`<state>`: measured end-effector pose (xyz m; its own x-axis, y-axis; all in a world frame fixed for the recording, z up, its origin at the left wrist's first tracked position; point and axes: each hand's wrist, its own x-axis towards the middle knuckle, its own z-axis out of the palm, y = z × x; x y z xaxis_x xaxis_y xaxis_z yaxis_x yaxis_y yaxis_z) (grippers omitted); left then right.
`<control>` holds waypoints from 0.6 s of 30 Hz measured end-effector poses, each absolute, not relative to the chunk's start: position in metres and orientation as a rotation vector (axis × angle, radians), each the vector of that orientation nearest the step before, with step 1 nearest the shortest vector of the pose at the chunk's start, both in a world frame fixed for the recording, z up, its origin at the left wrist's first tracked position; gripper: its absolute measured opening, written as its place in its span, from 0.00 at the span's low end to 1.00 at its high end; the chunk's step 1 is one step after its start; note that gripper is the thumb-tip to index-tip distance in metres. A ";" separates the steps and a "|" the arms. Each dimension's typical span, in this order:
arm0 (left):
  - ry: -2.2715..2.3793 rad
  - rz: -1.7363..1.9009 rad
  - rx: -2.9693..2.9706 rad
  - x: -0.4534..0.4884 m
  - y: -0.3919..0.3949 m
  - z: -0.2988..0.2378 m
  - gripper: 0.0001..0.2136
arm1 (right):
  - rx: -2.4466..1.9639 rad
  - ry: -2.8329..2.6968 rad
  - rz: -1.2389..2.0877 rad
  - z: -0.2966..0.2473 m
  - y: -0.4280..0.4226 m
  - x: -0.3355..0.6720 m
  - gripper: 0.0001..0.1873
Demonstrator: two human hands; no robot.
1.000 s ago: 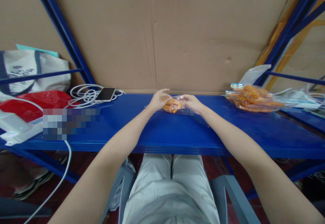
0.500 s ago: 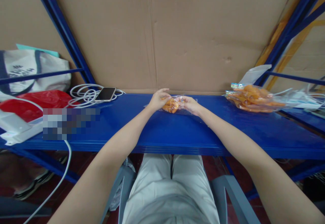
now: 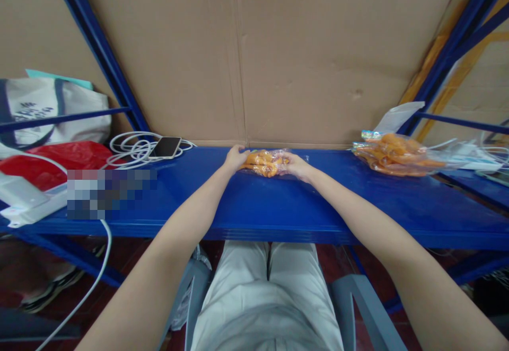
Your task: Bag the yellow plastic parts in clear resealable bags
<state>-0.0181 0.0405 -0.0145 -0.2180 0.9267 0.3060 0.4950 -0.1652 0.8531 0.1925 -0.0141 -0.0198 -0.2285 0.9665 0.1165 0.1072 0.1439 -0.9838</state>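
Trousers (image 3: 236,282), pale, yours, between the arms of one grey chair (image 3: 358,292), before a blue surface (image 3: 278,208). White plastic fixture (image 3: 37,208), one, near the surface's front edge, far to your left. Clear packet (image 3: 264,163) with orange contents, one, between your two hands, toward the back of the surface. Right grip (image 3: 294,166), yours, clamped on the packet's right end. Left grip (image 3: 236,159), yours, at the packet's left end; whether thumb and fingers close on it, you cannot tell. Orange goods (image 3: 397,155) in clear bags, one pile, well apart, to your right. Red bag (image 3: 79,157), one, to your left. Phone (image 3: 167,148), one, beside looped white cable (image 3: 135,152). Cardboard panel (image 3: 302,59), upright, along the back.
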 end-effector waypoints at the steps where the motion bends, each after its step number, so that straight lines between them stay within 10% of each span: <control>1: 1.687 1.344 1.626 -0.019 0.040 -0.015 0.11 | -1.099 -1.514 1.205 -0.019 -0.014 0.192 0.22; 18: 1.959 1.148 1.923 -0.023 0.035 -0.012 0.12 | -1.251 -1.479 1.098 -0.015 -0.019 0.193 0.19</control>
<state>-0.0227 0.0354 -0.0120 -0.1566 0.9091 0.3859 0.7812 -0.1250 0.6116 0.1931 -0.0188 -0.0145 -0.1019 0.9915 0.0808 0.2102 0.1009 -0.9724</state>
